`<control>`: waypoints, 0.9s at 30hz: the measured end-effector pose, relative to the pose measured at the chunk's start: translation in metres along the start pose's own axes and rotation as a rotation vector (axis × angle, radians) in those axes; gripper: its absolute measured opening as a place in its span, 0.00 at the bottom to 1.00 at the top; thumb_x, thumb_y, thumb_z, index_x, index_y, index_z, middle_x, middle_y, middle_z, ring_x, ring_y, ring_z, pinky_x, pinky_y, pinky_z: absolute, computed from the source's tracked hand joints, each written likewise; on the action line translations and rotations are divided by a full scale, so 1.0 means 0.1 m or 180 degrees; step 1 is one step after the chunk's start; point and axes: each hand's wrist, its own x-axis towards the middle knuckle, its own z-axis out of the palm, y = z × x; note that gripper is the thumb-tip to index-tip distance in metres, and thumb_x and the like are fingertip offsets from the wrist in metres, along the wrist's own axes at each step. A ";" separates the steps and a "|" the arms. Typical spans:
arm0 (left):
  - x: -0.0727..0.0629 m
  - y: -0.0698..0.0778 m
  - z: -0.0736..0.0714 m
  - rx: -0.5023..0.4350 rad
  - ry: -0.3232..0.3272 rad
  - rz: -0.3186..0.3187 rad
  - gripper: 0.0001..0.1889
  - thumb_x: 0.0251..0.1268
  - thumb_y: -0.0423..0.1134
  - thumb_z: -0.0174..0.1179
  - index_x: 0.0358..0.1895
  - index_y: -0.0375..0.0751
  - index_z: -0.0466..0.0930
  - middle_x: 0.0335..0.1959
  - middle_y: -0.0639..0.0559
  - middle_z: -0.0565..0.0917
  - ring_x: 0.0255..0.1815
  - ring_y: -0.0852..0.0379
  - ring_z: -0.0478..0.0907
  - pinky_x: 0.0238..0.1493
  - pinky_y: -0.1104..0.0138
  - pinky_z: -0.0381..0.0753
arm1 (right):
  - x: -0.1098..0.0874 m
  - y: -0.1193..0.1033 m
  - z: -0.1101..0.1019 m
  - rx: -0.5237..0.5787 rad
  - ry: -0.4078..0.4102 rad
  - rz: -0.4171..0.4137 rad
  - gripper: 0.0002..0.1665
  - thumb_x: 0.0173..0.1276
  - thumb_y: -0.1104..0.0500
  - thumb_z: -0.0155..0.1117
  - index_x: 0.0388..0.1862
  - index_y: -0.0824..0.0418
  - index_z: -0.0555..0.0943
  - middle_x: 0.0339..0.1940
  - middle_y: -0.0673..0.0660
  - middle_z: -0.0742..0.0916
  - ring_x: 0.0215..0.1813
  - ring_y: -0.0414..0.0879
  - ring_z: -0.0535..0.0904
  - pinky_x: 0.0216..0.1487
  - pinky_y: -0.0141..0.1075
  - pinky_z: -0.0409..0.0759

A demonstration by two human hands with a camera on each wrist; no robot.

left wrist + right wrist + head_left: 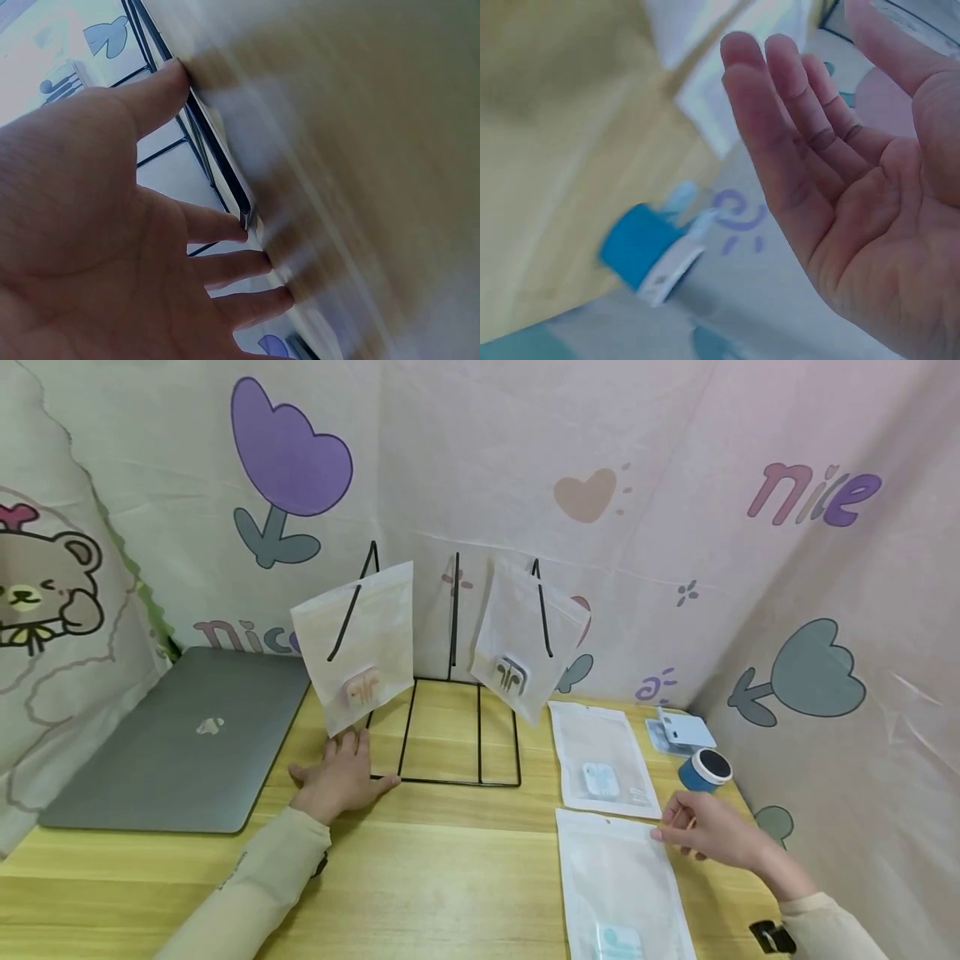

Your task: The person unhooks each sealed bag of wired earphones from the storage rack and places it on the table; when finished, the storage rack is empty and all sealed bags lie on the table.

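Observation:
A black wire rack [457,783] stands on the wooden table, with one zip pouch [390,610] hanging from its left hook and another pouch [517,610] from its right hook. Each pouch shows a small earphone case picture or item in its lower part. My left hand [341,781] rests with spread fingers at the rack's front left corner, below the left pouch. Two more white pouches lie flat on the right, a farther one [600,735] and a nearer one [615,868]. Just over the nearer pouch's upper right corner hovers my right hand [708,828], fingers loosely bent around nothing.
A closed grey laptop [180,735] lies on the left of the table. Beyond my right hand are a blue round container [705,770] with a dark top and a pale blue-white plastic item [682,731]. A printed cloth [465,452] hangs behind the table.

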 end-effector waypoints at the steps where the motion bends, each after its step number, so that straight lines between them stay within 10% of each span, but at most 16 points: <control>1: 0.00 0.00 0.01 0.0006 -0.0003 -0.0003 0.53 0.66 0.67 0.55 0.77 0.28 0.47 0.76 0.29 0.47 0.74 0.25 0.42 0.46 0.16 0.43 | 0.04 -0.04 -0.03 -0.0100 0.0049 -0.0097 0.18 0.64 0.49 0.72 0.35 0.61 0.78 0.25 0.51 0.82 0.23 0.46 0.81 0.23 0.37 0.80; 9: 0.03 0.00 0.04 0.0032 -0.0020 -0.0015 0.53 0.66 0.67 0.55 0.77 0.28 0.47 0.76 0.29 0.47 0.74 0.25 0.42 0.46 0.16 0.43 | 0.37 -0.36 -0.28 -0.0755 0.0444 -0.0271 0.21 0.63 0.42 0.71 0.40 0.58 0.81 0.29 0.45 0.83 0.31 0.40 0.79 0.31 0.36 0.78; 27: 0.05 0.00 0.02 0.0043 -0.0049 -0.0034 0.52 0.67 0.66 0.54 0.77 0.28 0.44 0.77 0.29 0.46 0.74 0.25 0.41 0.47 0.17 0.43 | 1.04 -0.80 -0.34 -0.0640 0.0725 -0.0523 0.26 0.64 0.44 0.71 0.53 0.61 0.80 0.39 0.53 0.87 0.39 0.47 0.83 0.40 0.43 0.81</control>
